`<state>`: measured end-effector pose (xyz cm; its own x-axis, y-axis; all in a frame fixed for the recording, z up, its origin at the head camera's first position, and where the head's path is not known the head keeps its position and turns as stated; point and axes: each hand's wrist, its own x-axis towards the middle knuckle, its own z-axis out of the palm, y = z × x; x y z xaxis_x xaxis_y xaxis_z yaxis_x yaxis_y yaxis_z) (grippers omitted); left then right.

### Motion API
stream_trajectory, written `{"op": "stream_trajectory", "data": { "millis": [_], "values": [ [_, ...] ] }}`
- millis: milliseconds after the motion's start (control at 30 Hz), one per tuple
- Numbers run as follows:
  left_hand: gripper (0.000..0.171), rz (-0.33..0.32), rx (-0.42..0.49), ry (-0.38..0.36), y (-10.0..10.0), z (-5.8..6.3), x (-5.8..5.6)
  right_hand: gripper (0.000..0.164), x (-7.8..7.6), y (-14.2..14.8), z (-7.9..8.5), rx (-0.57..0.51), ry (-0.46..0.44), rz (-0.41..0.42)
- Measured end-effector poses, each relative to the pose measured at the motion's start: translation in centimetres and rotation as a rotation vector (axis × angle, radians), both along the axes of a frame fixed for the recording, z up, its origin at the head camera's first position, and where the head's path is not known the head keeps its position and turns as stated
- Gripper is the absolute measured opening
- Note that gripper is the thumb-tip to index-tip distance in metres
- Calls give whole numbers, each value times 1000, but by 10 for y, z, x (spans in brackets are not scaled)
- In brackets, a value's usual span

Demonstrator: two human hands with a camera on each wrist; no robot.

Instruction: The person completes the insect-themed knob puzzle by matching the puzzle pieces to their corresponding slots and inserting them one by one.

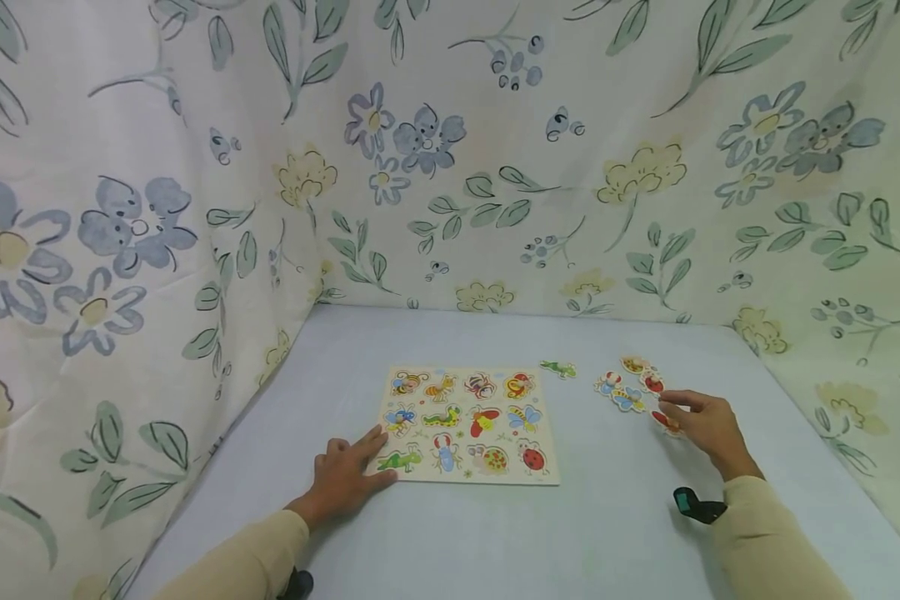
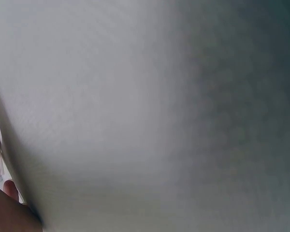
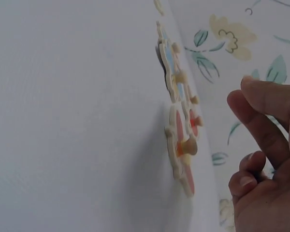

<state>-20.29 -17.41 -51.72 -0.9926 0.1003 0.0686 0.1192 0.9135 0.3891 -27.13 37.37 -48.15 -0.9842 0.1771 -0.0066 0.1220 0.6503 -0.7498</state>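
On the pale counter (image 1: 450,542), from the head view: flat picture board (image 1: 462,400) of insects and other small creatures, in three rows of four. At its left edge, by the near corner, left hand (image 1: 347,475), fingers spread and released, touching the board. Just beyond the far right corner, green piece (image 1: 558,369), loose. Farther right, grouped close together: beetle piece (image 1: 609,382), blue-and-yellow winged piece (image 1: 627,399), snail piece (image 1: 634,364), ladybug piece (image 1: 652,382). Beside right hand (image 1: 708,429), red-winged piece (image 1: 662,421), partly hidden by the fingers. Over both forearms, beige sleeves (image 1: 768,533); behind everything, curtain (image 1: 480,125) printed with flowers and leaves.

From the left wrist: mostly blurred pale surface (image 2: 106,96), darkening toward the right; at the lower left margin, part of the hand beside a thin edge, too cropped to tell more.

From the right wrist: red-winged piece nearly edge-on, wooden knob (image 3: 188,146) jutting from its face, more knobbed pieces just past it. Off to one side, apart from the knob, thumb and index finger with tips close together, released; lower fingers curled toward the palm.
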Motion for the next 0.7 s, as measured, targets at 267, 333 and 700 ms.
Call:
{"op": "stream_trajectory", "data": {
  "millis": [267,333,700],
  "values": [
    [73,-2,1,-8,-1,-1,1,42,-2,15,-19,28,-82,-47],
    [73,3,2,-13,-1,-2,1,39,-2,17,-24,48,-79,-46],
    [74,8,0,0,-1,-4,-1,26,-7,19,-33,141,-41,-57]
  ]
}}
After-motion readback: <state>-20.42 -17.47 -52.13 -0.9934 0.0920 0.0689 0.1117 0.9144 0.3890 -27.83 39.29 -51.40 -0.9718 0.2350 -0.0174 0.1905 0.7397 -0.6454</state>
